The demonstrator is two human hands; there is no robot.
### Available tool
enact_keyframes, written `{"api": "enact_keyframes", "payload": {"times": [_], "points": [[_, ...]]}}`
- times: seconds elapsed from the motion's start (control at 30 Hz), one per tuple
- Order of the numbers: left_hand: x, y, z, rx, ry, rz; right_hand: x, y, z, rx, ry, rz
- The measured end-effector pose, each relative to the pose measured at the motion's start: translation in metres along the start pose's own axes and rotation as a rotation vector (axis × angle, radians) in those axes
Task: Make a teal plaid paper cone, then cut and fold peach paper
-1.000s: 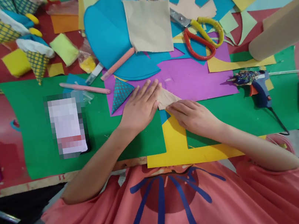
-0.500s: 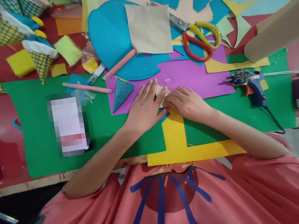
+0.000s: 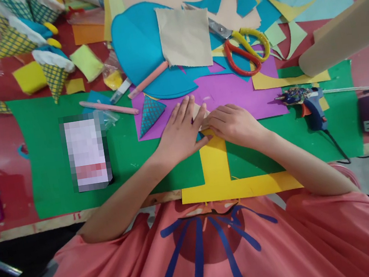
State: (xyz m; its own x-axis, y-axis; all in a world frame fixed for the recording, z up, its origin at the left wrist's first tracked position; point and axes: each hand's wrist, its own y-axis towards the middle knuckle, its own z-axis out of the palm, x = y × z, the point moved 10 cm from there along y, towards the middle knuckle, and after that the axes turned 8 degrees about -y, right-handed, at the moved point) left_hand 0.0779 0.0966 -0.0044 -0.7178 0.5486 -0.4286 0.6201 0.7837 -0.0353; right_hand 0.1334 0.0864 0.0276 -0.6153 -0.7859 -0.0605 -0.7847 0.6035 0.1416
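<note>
My left hand (image 3: 182, 134) lies flat with fingers spread over a small beige piece (image 3: 197, 111), which shows between its fingers. Beside it my right hand (image 3: 233, 124) has its fingers bent together at the piece's right edge; its fingertips pinch or press that edge. Under the hands are a purple sheet (image 3: 251, 98) and a yellow strip (image 3: 215, 161). A bit of blue shows beneath my left hand. Left of my hands lies a blue checked triangle (image 3: 150, 115).
Red-and-yellow scissors (image 3: 243, 48), a beige square (image 3: 185, 36) and blue rounded sheets (image 3: 136, 48) lie beyond the hands. A glue gun (image 3: 311, 103) and a cardboard tube (image 3: 339, 36) are at right, a blurred phone (image 3: 87, 155) at left.
My right hand has shifted slightly, its fingers lifting a little at the beige piece's edge. My left hand stays nearly in place. The whole view has shifted slightly.
</note>
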Motion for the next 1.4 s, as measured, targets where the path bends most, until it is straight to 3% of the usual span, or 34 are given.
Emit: {"api": "enact_keyframes", "payload": {"times": [0.17, 0.27, 0.37, 0.5, 0.6, 0.7, 0.9, 1.1, 1.4], "points": [[-0.011, 0.003, -0.023, -0.065, -0.091, 0.027, -0.027, 0.001, -0.022, -0.070, 0.336, 0.163], [-0.002, 0.006, -0.040, -0.152, -0.461, -0.011, -0.062, -0.007, -0.035, -0.255, 0.636, 0.444], [0.023, 0.010, -0.036, -0.240, -0.976, -0.167, -0.081, -0.016, -0.017, -0.362, 0.993, 0.702], [0.035, 0.014, -0.009, -0.230, -1.359, -0.292, -0.061, -0.007, 0.022, -0.234, 1.370, 0.747], [0.031, 0.014, 0.001, -0.183, -1.400, -0.314, -0.047, -0.002, 0.034, -0.142, 1.463, 0.724], [0.029, 0.013, -0.001, -0.170, -1.404, -0.297, -0.046, -0.004, 0.037, -0.115, 1.498, 0.713], [0.041, 0.009, -0.019, -0.322, -1.366, -0.258, -0.054, -0.012, 0.048, -0.079, 1.557, 0.753], [0.045, 0.005, -0.008, -0.301, -1.308, -0.361, -0.055, -0.006, 0.046, -0.145, 1.528, 0.743], [0.057, 0.001, -0.021, -0.449, -1.246, -0.315, -0.058, 0.002, 0.054, -0.111, 1.684, 0.709]]}}
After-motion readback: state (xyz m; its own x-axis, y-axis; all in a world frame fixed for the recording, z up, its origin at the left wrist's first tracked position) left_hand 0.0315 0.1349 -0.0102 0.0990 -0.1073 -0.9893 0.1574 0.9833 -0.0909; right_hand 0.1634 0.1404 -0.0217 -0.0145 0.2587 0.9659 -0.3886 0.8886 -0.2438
